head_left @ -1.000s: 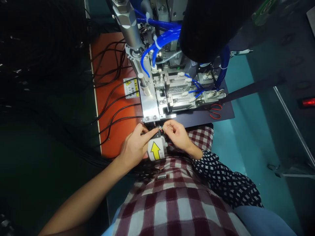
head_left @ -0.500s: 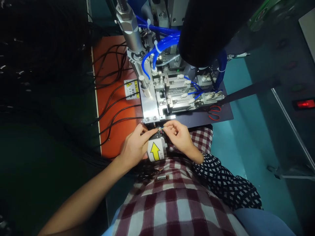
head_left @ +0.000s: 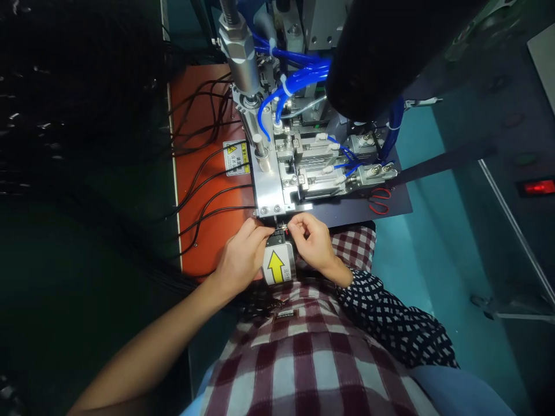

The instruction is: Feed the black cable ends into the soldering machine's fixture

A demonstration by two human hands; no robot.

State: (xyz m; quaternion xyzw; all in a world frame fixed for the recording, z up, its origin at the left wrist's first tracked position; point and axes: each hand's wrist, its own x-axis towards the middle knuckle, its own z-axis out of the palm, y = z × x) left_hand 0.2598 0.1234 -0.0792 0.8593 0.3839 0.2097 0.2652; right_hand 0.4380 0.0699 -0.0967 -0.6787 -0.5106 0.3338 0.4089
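Note:
At the front end of the metal machine (head_left: 269, 190), my two hands meet over a small dark fixture. My left hand (head_left: 245, 251) is closed, with thumb and forefinger pinched at the fixture's left side. From the right, my right hand (head_left: 313, 240) pinches close to a tiny part with fine coloured wires (head_left: 284, 227). That part is too small to name, and the fingertips hide most of it. Just below the fingers lies a plate with a yellow arrow (head_left: 276, 267).
Black cables (head_left: 203, 216) cross the orange board (head_left: 191, 254) on the left. Blue air hoses (head_left: 303, 75) and a large black cylinder (head_left: 359, 75) hang above the machine. Red-handled scissors or pliers (head_left: 380, 201) lie on the dark plate at right.
The view has shifted slightly, so the machine sits a little further right. My fingers stay pinched at the fixture, the left forefinger more curled; the coloured wires show less.

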